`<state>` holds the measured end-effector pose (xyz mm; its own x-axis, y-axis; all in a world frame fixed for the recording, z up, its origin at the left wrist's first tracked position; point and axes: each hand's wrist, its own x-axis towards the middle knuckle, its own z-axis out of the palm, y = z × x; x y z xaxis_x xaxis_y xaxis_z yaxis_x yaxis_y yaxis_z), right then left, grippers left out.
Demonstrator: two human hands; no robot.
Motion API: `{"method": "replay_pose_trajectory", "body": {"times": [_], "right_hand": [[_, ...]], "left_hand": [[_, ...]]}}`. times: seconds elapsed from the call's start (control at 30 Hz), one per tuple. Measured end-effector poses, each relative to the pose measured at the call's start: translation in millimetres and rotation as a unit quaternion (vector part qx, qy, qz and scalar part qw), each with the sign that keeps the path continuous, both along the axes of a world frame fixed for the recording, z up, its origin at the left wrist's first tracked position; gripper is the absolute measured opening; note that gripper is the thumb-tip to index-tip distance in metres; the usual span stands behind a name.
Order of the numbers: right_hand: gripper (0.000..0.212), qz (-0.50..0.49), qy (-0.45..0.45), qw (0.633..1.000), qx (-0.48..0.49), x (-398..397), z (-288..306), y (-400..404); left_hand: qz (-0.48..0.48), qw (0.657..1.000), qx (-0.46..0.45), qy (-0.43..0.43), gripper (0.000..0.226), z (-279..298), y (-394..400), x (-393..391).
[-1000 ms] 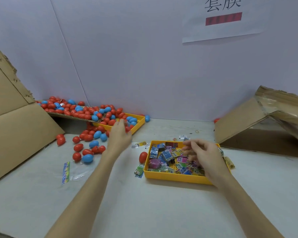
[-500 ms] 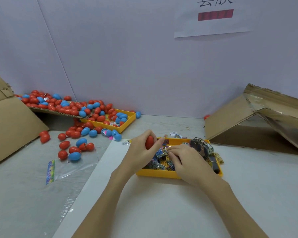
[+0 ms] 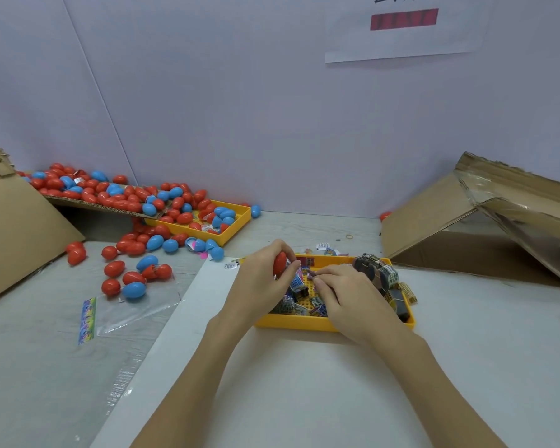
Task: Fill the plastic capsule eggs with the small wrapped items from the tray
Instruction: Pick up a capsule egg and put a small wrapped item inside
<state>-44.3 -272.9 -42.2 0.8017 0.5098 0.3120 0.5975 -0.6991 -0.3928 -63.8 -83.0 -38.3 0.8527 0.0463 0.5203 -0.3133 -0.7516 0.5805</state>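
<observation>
My left hand (image 3: 259, 282) grips a red capsule egg (image 3: 279, 263) over the left end of a yellow tray (image 3: 304, 323) that holds several small wrapped items (image 3: 299, 287). My right hand (image 3: 346, 295) lies palm down in the tray, its fingertips curled onto the wrapped items close to the egg; whether they pinch one is hidden. Many more red and blue capsule eggs (image 3: 133, 279) lie loose on the table at the left.
A second yellow tray (image 3: 236, 226) full of eggs sits at the back left under a cardboard flap (image 3: 88, 203). Cardboard boxes stand far left (image 3: 20, 234) and right (image 3: 466, 234). A clear plastic bag (image 3: 123, 312) lies on the left.
My left hand came back from the egg pile at the left holding a red egg and now holds it over the tray. My right hand stayed in the tray among the wrapped items.
</observation>
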Motion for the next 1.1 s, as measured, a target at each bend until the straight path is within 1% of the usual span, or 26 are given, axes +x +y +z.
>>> {"method": "replay_pose_trajectory", "body": {"times": [0.1,0.17,0.23,0.3,0.37,0.43,0.53,0.6,0.63,0.67,0.7,0.73,0.77,0.87,0.93,1.03,1.1], "right_hand": [[0.03,0.008,-0.042,0.995,0.092,-4.0,4.4,-1.2],[0.027,0.024,-0.081,0.988,0.126,-6.7,8.6,-0.9],[0.026,0.052,-0.108,0.984,0.133,-9.5,12.3,1.8],[0.026,0.078,-0.127,0.981,0.123,-11.6,13.2,4.6],[0.026,0.087,-0.134,0.978,0.132,-12.5,11.8,5.5],[0.026,0.074,-0.11,0.972,0.196,-12.8,12.1,5.1],[0.027,0.028,-0.037,0.954,0.296,-11.6,15.3,4.5],[0.036,0.025,0.048,0.943,0.327,-11.2,16.5,3.9],[0.038,0.024,0.074,0.941,0.329,-10.7,15.6,3.7],[0.033,0.018,0.081,0.942,0.324,-10.0,14.2,2.8],[0.024,0.01,0.083,0.943,0.324,-9.9,12.9,2.0],[0.015,0.003,0.092,0.938,0.334,-10.3,12.6,1.8],[0.011,0.003,0.11,0.928,0.356,-10.4,12.5,1.4],[0.009,0.003,0.173,0.899,0.403,-9.5,13.0,-0.8],[0.008,-0.018,0.18,0.895,0.409,-9.0,12.9,-1.9],[0.007,-0.065,0.14,0.905,0.397,-7.4,11.6,-4.2],[0.006,-0.072,0.13,0.907,0.394,-7.0,13.3,-5.8]], "left_hand": [[-0.002,0.998,-0.068,-0.003,0.014,2.7,-4.5,-2.4],[0.013,0.993,-0.12,0.009,0.024,5.7,-9.5,-3.5],[0.031,0.985,-0.167,0.033,0.034,9.6,-12.9,-4.0],[0.022,0.974,-0.217,0.06,0.028,11.8,-12.0,-3.5],[0.004,0.957,-0.275,0.089,0.014,13.6,-8.8,-3.7],[-0.004,0.945,-0.31,0.101,0.006,14.9,-4.0,-3.8],[-0.033,0.952,-0.288,0.1,0.007,17.9,0.2,-5.9],[-0.067,0.965,-0.237,0.088,0.012,17.5,-0.2,-7.3],[-0.081,0.971,-0.209,0.081,0.016,16.9,-1.6,-8.3],[-0.09,0.975,-0.187,0.075,0.02,16.1,-3.1,-9.0],[-0.093,0.978,-0.173,0.071,0.023,15.4,-4.2,-9.4],[-0.09,0.98,-0.165,0.068,0.025,15.0,-4.7,-9.3],[-0.086,0.981,-0.163,0.067,0.025,14.5,-4.7,-8.9],[-0.076,0.981,-0.162,0.072,0.02,11.0,-4.3,-6.8],[-0.07,0.979,-0.17,0.086,0.024,10.8,-6.1,-7.1],[-0.068,0.968,-0.217,0.106,0.032,15.7,-5.8,-9.0],[-0.077,0.966,-0.224,0.107,0.025,16.6,-1.1,-8.1]]}}
